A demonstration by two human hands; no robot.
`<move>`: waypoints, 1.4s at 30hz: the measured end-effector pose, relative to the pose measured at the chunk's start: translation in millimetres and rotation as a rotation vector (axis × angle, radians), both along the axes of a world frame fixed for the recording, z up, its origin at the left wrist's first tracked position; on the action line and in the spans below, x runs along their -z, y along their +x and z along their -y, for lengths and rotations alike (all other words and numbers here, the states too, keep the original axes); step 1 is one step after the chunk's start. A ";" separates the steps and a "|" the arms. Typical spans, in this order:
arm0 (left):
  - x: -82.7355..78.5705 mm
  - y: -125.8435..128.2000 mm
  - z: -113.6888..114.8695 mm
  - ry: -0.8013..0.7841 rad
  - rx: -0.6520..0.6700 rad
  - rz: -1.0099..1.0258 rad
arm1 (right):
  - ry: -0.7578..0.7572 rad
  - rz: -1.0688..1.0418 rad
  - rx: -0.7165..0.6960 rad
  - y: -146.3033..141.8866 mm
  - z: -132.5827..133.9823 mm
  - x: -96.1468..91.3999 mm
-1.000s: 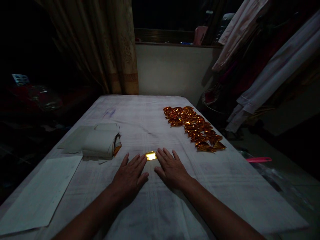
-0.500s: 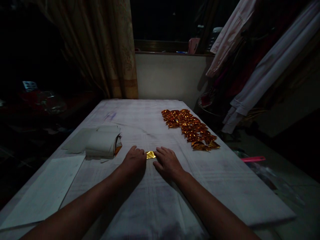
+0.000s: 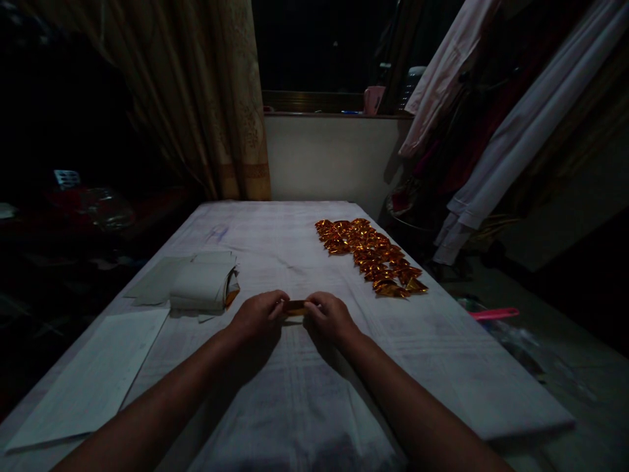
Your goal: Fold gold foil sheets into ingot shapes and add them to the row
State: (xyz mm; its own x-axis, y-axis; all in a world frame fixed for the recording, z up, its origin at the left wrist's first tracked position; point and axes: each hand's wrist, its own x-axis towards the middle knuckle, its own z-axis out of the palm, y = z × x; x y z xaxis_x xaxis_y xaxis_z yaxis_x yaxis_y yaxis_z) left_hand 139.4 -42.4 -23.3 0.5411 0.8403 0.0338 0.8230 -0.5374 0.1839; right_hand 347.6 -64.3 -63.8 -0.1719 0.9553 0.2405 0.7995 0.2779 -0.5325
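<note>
A small folded piece of gold foil paper (image 3: pixel 295 306) is pinched between both my hands just above the cloth-covered table (image 3: pixel 295 393). My left hand (image 3: pixel 258 314) grips its left end with curled fingers. My right hand (image 3: pixel 329 314) grips its right end the same way. Most of the foil piece is hidden by my fingers. A row of several folded gold foil pieces (image 3: pixel 371 255) lies on the table to the far right of my hands.
A folded stack of grey-backed sheets (image 3: pixel 201 285) lies left of my hands, with a flat sheet (image 3: pixel 93 380) nearer the left edge. A curtain (image 3: pixel 196 98) hangs behind the table. Clothes (image 3: pixel 491 131) hang on the right. A pink object (image 3: pixel 494 314) lies off the table's right edge.
My hands were flat beside the foil piece a second ago. Their fingers have since curled and closed on its two ends, lifting it slightly off the cloth.
</note>
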 end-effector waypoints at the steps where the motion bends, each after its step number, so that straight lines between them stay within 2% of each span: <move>1: 1.8 -0.3 0.0 -0.012 -0.024 0.021 | -0.022 -0.006 0.037 -0.4 -1.8 -0.8; 4: 10.2 2.7 3.0 0.000 -0.105 0.050 | -0.054 0.003 0.128 -3.6 -3.7 -1.8; 9: 21.9 10.7 15.1 0.151 -0.168 0.059 | -0.012 0.066 0.182 -10.5 0.8 1.9; 16: 31.1 12.8 42.4 0.195 0.035 0.043 | 0.021 0.132 0.203 -13.3 3.4 5.8; 18: 35.0 10.1 47.5 0.221 0.090 0.023 | 0.046 0.170 0.148 -15.1 8.2 4.6; 22: 41.6 1.2 48.8 0.250 0.154 -0.016 | 0.006 0.294 -0.169 -14.1 23.9 4.0; 24: 41.9 -3.6 46.5 0.230 0.174 -0.025 | -0.049 0.333 -0.208 -9.1 30.2 4.1; 28: 34.0 -8.1 41.4 0.176 0.216 -0.063 | -0.104 0.377 -0.123 3.1 33.3 1.9; 32: 24.9 2.9 42.4 0.176 0.194 -0.062 | -0.126 0.390 -0.111 5.6 32.1 -0.4; 37: 27.6 15.4 47.9 0.260 0.133 -0.019 | -0.135 0.378 -0.098 3.2 33.8 0.7; 42: 30.4 -7.0 46.4 0.267 0.155 -0.052 | -0.154 0.370 -0.085 2.7 34.2 1.3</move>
State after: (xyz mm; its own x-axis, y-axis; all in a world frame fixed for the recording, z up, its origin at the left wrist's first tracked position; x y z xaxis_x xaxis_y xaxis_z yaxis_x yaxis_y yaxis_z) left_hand 132.3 -88.8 -53.7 0.6689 0.7128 0.2108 0.7322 -0.6808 -0.0211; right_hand 350.4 -98.5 -65.1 -0.2999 0.9540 0.0029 0.9225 0.2908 -0.2536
